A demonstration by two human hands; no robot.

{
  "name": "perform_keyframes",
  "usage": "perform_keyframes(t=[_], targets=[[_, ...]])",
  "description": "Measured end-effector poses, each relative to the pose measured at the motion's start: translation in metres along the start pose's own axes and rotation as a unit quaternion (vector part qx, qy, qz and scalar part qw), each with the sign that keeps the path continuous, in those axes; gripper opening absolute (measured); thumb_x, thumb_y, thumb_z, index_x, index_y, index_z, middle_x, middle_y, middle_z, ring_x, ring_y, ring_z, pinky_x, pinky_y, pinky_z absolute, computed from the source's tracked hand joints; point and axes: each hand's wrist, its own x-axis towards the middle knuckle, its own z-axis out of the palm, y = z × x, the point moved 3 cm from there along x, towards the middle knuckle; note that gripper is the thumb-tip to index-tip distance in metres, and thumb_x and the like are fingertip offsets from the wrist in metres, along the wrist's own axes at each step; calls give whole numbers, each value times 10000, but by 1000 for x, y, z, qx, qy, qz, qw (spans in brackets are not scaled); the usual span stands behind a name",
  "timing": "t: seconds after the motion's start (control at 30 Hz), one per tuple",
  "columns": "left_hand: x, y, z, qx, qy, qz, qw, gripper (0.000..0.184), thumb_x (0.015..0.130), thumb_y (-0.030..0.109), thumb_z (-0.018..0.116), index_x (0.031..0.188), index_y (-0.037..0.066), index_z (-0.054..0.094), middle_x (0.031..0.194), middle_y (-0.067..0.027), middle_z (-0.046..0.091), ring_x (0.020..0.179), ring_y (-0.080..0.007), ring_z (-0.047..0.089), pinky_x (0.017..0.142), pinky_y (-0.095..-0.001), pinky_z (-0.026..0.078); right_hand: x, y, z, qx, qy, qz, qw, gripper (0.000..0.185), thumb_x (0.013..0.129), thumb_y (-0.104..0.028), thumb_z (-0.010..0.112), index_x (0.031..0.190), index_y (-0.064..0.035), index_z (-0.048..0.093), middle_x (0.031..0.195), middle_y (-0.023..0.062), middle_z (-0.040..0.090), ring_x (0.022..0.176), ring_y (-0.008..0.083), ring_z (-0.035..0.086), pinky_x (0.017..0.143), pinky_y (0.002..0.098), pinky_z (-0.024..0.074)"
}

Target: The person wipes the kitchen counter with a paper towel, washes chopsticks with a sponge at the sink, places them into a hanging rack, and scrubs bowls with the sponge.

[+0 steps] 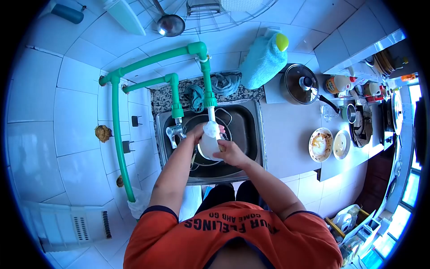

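Note:
A white bowl (207,149) is tilted over the sink (245,121), under the white spout (211,129) of the green pipe. My left hand (199,131) holds it from the far left side, some of its fingers showing beyond the spout. On the right, my right hand (231,153) grips the bowl's edge, with its fingers bent. A small yellowish patch shows beside those fingers, too small to name. Below the bowl, a round pan and other dishes in the sink are partly hidden by my hands.
Green pipes (156,57) and a metal tap (174,133) stand over the sink's left side. A towel-covered bottle (265,60) is behind it. On the right counter are a lidded pan (300,84), a soiled plate (320,144) and a white bowl-like dish (341,144).

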Motion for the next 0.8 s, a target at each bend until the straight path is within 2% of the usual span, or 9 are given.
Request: perform_keyframes(t=[0.07, 0.2, 0.33, 0.4, 0.47, 0.5, 0.6, 0.73, 0.8], targets=[[-11, -8, -11, -50, 55, 18, 997, 340, 863, 308, 502, 1059, 45, 592, 974, -81, 634, 883, -188, 614, 781, -342, 493, 6, -4, -12, 153, -16, 53, 987, 270, 774, -123, 679, 1007, -6, 609, 814, 29, 601, 749, 121, 558, 700, 268, 449], [-29, -38, -17, -159, 171, 87, 969, 385, 893, 398, 467, 1052, 66, 577, 982, -82, 622, 889, -186, 612, 789, -351, 493, 50, 55, -24, 381, 75, 128, 913, 316, 845, -321, 619, 921, -14, 605, 776, 27, 603, 651, 76, 538, 566, 232, 428], [-69, -46, 15, -180, 134, 182, 957, 521, 810, 424, 612, 1142, 32, 528, 1035, -95, 607, 909, -191, 603, 780, -322, 495, 80, 77, -27, 216, 159, 182, 946, 413, 860, -353, 585, 991, 39, 597, 832, 69, 638, 717, 123, 579, 668, 281, 469], [-70, -43, 16, -143, 164, 185, 958, 501, 781, 358, 669, 1135, 27, 543, 1000, -77, 620, 874, -207, 614, 752, -329, 491, 101, 92, -34, 36, 185, 78, 979, 348, 849, -331, 571, 995, -19, 619, 818, 136, 653, 749, 243, 627, 684, 325, 475], [-69, -39, 13, 67, 365, 193, 909, 374, 787, 313, 667, 1015, 21, 618, 878, -64, 649, 789, -189, 628, 682, -336, 477, 100, 66, -27, -40, 182, 27, 982, 315, 845, -294, 555, 1012, -32, 612, 836, 157, 647, 791, 287, 624, 701, 353, 476], [-64, -38, 11, 220, 427, 223, 848, 372, 814, 363, 615, 861, -3, 659, 725, -117, 652, 711, -229, 641, 628, -353, 454, 94, 47, -22, -117, 177, -24, 977, 290, 840, -257, 538, 1028, -46, 604, 855, 178, 641, 833, 332, 621, 717, 382, 476], [-45, -44, -5, 309, 545, 208, 751, 534, 848, 483, 505, 807, -29, 651, 645, -199, 615, 672, -305, 634, 603, -373, 446, 54, 6, 13, -186, 252, -90, 946, 279, 793, -131, 528, 1050, -39, 582, 960, 210, 590, 873, 388, 569, 761, 451, 456], [-56, -36, 12, 258, 515, 228, 785, 662, 890, 537, 337, 763, -34, 646, 637, -236, 589, 654, -387, 607, 591, -422, 441, 30, -3, 40, -311, 208, -190, 908, 338, 793, -106, 539, 1111, -1, 485, 1052, 251, 422, 911, 442, 479, 818, 482, 414], [-66, -32, 28, 298, 538, 205, 761, 608, 918, 453, 354, 694, -36, 639, 601, -228, 570, 606, -386, 594, 558, -422, 435, 55, 27, 36, -304, 297, -227, 876, 414, 795, -101, 543, 1183, -18, 423, 1164, 257, 369, 911, 446, 503, 776, 491, 434]])
